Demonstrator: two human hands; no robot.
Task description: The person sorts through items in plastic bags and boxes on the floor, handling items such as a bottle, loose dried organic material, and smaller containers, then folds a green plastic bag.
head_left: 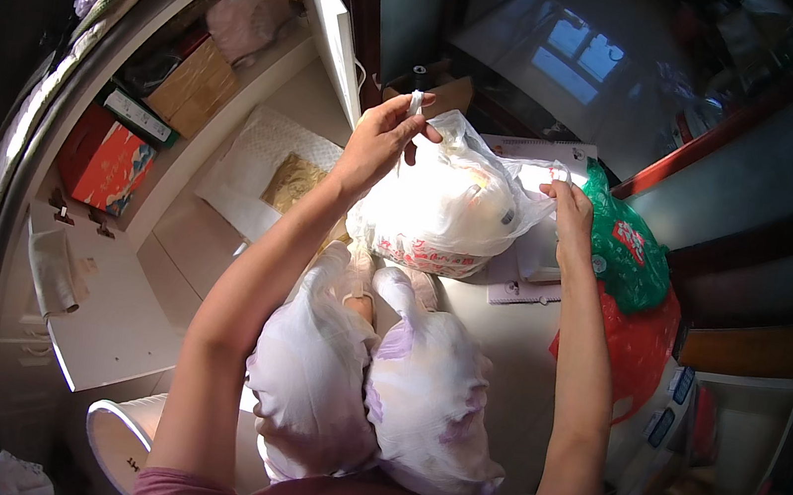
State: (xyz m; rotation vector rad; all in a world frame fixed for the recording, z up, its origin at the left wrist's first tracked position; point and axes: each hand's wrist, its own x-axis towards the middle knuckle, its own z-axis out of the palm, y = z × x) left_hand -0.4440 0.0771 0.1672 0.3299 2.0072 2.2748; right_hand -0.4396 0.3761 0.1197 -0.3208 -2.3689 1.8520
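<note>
A full white plastic bag (440, 201) with red print stands on the floor beyond my feet, its upper part glaring in sunlight. My left hand (395, 131) pinches one twisted handle of it, lifted at the upper left. The opposite handle, pulled out to the right, is in the fingers of my right hand (568, 208). Between the two handles the bag's mouth is loosely gathered, and what lies inside is mostly hidden. Just right of my right hand lies a green plastic bag (625, 248), with a red plastic bag (635, 346) beneath it.
At the left, an open cabinet holds a red box (107, 161), a binder (137, 114) and a wooden box (194, 86). Its white door (328, 28) stands open. Spiral-bound calendars (524, 293) lie by the white bag. An open white drawer unit (739, 383) is at right, a round bin (123, 437) at lower left.
</note>
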